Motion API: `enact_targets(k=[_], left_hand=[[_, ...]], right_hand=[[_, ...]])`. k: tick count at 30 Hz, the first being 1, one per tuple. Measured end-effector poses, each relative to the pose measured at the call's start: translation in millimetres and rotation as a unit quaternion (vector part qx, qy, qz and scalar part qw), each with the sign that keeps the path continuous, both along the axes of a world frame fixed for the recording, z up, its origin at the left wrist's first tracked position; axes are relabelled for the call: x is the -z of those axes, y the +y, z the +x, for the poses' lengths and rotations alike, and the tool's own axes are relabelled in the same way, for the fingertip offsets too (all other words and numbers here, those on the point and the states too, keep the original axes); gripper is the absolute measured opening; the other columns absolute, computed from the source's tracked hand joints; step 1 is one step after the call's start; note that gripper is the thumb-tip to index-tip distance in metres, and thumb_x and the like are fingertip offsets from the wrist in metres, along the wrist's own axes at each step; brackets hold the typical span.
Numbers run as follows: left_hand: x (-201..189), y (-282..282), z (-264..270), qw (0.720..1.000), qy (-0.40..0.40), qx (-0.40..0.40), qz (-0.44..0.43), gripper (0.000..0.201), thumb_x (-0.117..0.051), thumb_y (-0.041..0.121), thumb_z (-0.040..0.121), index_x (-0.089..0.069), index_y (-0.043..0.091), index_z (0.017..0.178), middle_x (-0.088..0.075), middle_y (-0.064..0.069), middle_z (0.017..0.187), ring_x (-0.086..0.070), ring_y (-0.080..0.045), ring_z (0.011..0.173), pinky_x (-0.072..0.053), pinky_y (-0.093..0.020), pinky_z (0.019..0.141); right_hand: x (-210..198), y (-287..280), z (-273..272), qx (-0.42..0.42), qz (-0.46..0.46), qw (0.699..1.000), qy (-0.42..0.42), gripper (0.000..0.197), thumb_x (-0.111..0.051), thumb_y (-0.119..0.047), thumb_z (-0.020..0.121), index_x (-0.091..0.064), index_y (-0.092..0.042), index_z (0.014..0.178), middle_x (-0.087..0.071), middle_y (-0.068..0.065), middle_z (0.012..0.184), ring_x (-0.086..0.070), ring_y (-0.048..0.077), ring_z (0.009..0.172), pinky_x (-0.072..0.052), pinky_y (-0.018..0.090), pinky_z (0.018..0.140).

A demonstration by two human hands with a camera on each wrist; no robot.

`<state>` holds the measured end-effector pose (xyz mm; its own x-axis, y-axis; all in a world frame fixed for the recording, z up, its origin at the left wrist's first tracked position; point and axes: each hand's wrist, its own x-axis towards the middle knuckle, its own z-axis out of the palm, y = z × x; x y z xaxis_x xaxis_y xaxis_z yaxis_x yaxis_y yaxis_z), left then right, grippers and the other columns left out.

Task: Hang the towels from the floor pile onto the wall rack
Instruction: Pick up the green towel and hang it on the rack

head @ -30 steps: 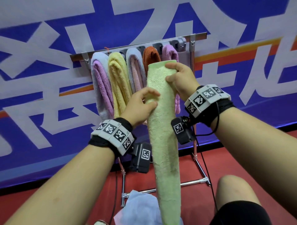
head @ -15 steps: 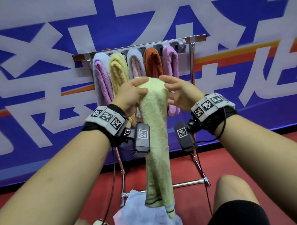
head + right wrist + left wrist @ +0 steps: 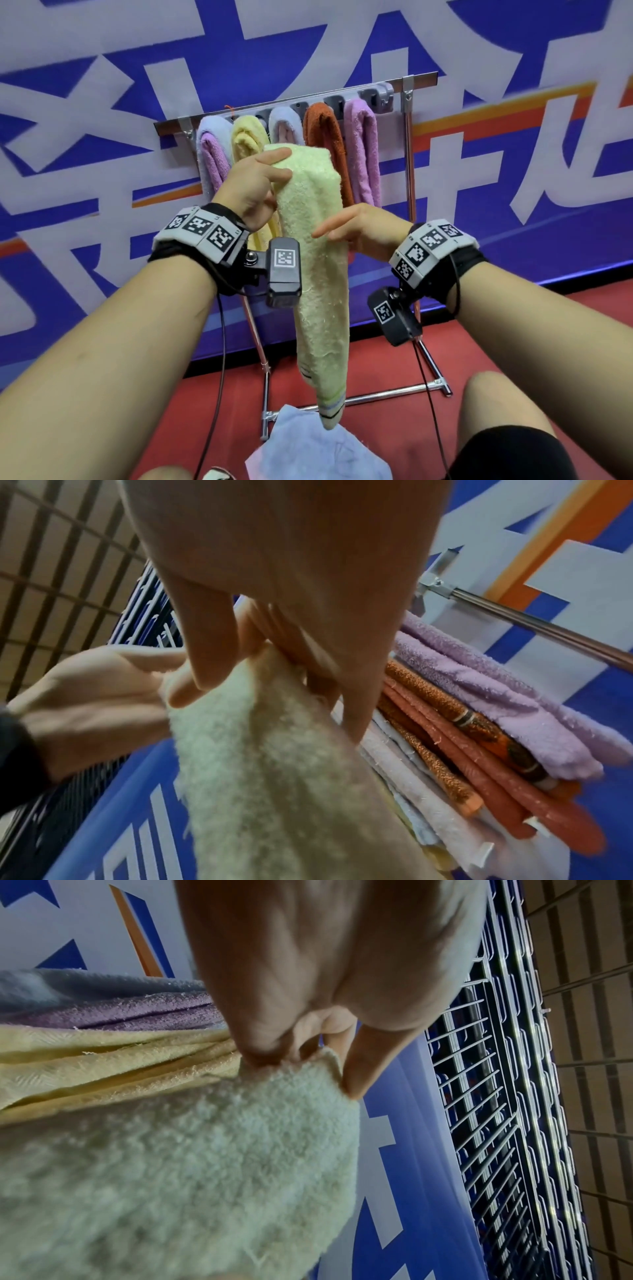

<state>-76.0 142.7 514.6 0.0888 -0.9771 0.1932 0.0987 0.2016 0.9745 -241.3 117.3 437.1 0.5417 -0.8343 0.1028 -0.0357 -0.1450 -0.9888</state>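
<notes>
The green towel [image 3: 318, 274] hangs folded in front of the rack [image 3: 294, 102]; left hand [image 3: 253, 185] pinches its top fold; right hand [image 3: 363, 229] lies flat against its side; soft, light, floppy, so grip at the fold

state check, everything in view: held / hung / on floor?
light green towel: held up before the rack, folded, hanging down, not hung
left hand: grips the towel's top
right hand: fingers straight, against the towel's side
rack: five slots filled, rightmost clip free
orange towel: hung
light blue towel: on the floor
</notes>
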Motion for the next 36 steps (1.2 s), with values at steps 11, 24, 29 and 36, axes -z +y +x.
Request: enact_targets(k=[11,24,29,36], left_hand=[[36.4,-9.1,8.3,0.998,-0.047,0.026,0.042,0.076,-0.055,0.006,0.092,-0.014,0.029,0.152,-0.04,-0.006,0.147,-0.062,-0.018,0.104,-0.054,-0.025,0.06],[74.0,0.9,-14.8,0.983,-0.147,0.112,0.005,0.069,-0.049,-0.017,0.087,-0.032,0.031,0.133,-0.062,-0.015,0.106,-0.066,-0.012,0.073,-0.05,-0.018,0.051],[66.6,-1.7,-16.1,0.982,-0.177,0.071,-0.007,0.034,-0.052,-0.016,0.085,-0.058,0.017,0.087,-0.059,-0.001,0.086,-0.059,-0.012,0.069,-0.049,-0.02,0.057],[41.4,-0.7,-8.1,0.998,-0.061,0.032,0.011,0.043,-0.045,-0.016,0.088,-0.055,0.003,0.125,-0.063,-0.006,0.096,-0.062,-0.017,0.08,-0.052,-0.02,0.056]], right_hand=[[-7.8,1.9,5.3,0.048,-0.003,0.997,-0.066,0.041,-0.049,0.005,0.081,-0.072,-0.023,0.1,-0.065,0.019,0.096,-0.037,0.014,0.05,-0.02,0.027,0.046],[-23.6,-14.5,-10.9,0.148,0.052,0.974,-0.164,0.055,-0.041,0.014,0.083,-0.053,-0.011,0.131,-0.053,0.017,0.13,-0.054,0.03,0.117,-0.053,0.029,0.074],[-26.8,-16.7,-17.7,0.138,0.081,0.968,-0.193,0.055,-0.041,0.011,0.086,-0.05,-0.014,0.134,-0.049,0.017,0.135,-0.056,0.031,0.114,-0.055,0.034,0.078],[-33.5,-2.2,-19.1,0.005,0.104,0.973,-0.206,0.062,-0.052,-0.001,0.081,-0.045,-0.028,0.137,-0.029,0.02,0.152,-0.049,0.032,0.112,-0.038,0.039,0.096]])
